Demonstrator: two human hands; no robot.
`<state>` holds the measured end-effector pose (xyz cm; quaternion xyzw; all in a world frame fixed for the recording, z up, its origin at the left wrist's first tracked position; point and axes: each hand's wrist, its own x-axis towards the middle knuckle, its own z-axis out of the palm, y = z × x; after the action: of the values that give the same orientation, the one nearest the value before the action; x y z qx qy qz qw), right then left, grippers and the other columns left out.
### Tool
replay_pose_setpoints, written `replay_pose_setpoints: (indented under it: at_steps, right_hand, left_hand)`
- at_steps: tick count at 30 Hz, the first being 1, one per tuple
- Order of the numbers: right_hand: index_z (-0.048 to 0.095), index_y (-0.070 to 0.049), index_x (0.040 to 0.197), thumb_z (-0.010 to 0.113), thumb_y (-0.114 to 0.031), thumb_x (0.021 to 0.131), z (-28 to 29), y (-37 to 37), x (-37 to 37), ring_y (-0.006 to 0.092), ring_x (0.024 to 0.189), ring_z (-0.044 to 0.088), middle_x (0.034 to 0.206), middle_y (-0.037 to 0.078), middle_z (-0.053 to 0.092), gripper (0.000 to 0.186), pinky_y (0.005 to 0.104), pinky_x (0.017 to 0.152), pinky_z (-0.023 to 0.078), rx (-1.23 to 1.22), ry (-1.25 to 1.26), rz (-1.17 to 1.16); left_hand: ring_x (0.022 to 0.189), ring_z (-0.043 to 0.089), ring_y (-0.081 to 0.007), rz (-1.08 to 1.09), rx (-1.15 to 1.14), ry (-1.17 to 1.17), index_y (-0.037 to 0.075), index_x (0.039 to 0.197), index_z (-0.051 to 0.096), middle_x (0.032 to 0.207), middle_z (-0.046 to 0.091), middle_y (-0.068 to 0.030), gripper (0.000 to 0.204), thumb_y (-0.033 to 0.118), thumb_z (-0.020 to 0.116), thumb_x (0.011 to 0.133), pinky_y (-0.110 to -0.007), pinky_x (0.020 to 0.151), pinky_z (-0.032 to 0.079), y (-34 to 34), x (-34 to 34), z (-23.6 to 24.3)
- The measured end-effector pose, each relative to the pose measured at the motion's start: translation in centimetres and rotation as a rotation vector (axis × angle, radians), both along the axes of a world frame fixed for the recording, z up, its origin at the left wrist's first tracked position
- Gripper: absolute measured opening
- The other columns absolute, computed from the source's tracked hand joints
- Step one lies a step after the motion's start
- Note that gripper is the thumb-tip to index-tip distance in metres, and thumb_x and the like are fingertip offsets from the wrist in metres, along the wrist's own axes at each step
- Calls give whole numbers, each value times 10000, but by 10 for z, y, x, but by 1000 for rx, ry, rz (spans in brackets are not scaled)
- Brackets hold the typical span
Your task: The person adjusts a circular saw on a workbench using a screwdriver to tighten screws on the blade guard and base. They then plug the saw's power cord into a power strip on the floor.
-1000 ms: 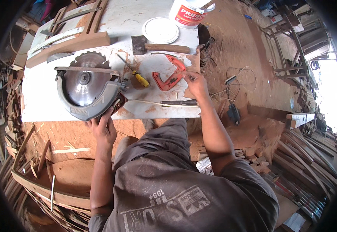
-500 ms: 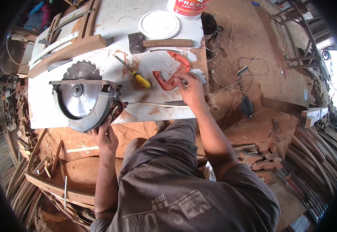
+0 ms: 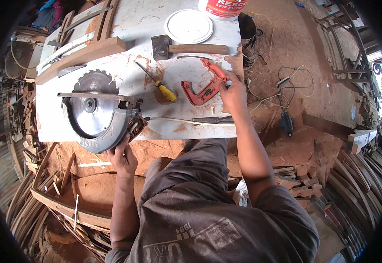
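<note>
My left hand (image 3: 123, 155) grips the lower housing of a circular saw (image 3: 99, 131) at the table's front edge, its toothed blade (image 3: 92, 114) facing up and its red handle end partly open. My right hand (image 3: 230, 90) has fingers closed on the right side of a red plastic handle shell (image 3: 197, 96), which lies on the table (image 3: 134, 35). Between saw and shell lies a yellow-handled screwdriver (image 3: 167, 92). A dark rod-like tool (image 3: 204, 119) and a pale cord (image 3: 169, 119) lie along the front edge.
Behind are a hammer (image 3: 199, 49), white lid (image 3: 189, 26), bucket (image 3: 221, 13), wooden beam (image 3: 81, 57) and frame pieces. On the floor to the right lie tangled cables (image 3: 296, 87) and a dark power tool (image 3: 286, 125). Timber strips (image 3: 353, 179) are piled both sides.
My right hand has shifted along the red shell to its upper right part and closed on it. My left hand still holds the saw. The whole view has shifted slightly.
</note>
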<state>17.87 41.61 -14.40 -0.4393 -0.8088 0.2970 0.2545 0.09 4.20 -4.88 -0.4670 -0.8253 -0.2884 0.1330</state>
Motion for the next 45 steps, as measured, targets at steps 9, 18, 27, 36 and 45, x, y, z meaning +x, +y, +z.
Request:
replay_pose_setpoints:
  at_steps: [9, 18, 27, 36, 45]
  right_hand:
    - [725, -80, 1230, 757, -139, 943, 6, -8, 4, 416, 984, 736, 1099, 193, 766, 295, 489, 844, 569, -179, 149, 6]
    - [800, -114, 1097, 758, -172, 970, 41, -6, 17, 322, 878, 742, 1061, 114, 784, 147, 393, 804, 569, -288, 209, 25]
    - [814, -146, 1049, 721, -224, 943, 38, -20, -5, 294, 1058, 710, 1099, 60, 726, 161, 432, 900, 581, 108, -216, 712]
    - [782, -95, 1071, 726, -204, 913, 54, 3, -26, 309, 1037, 708, 1032, 89, 715, 200, 450, 877, 580, 239, -328, 1104]
    - [769, -15, 1053, 767, -214, 963, 107, -38, -46, 155, 842, 686, 924, 52, 732, 219, 339, 761, 561, -324, -229, 964]
  left_hand:
    - [1206, 608, -389, 38, -24, 5, 94, 1137, 734, 1296, 692, -171, 331, -118, 630, 905, -487, 1043, 432, -3, 1, -5]
    - [1255, 585, -391, 51, 40, -65, 175, 1153, 783, 1332, 704, -134, 434, -107, 642, 856, -526, 1101, 347, -11, -1, -17]
    - [1194, 624, -400, 22, 31, 6, 191, 1173, 789, 1276, 721, -149, 492, -110, 662, 804, -517, 1071, 391, -3, -4, -9]
    - [1225, 614, -327, 45, 24, -5, 223, 1166, 811, 1241, 715, -99, 453, -31, 726, 801, -525, 1095, 348, -1, -1, -6]
    - [1275, 572, -307, 78, 31, 9, 281, 1162, 812, 1264, 694, -52, 434, 61, 750, 792, -542, 1141, 305, -2, 2, 2]
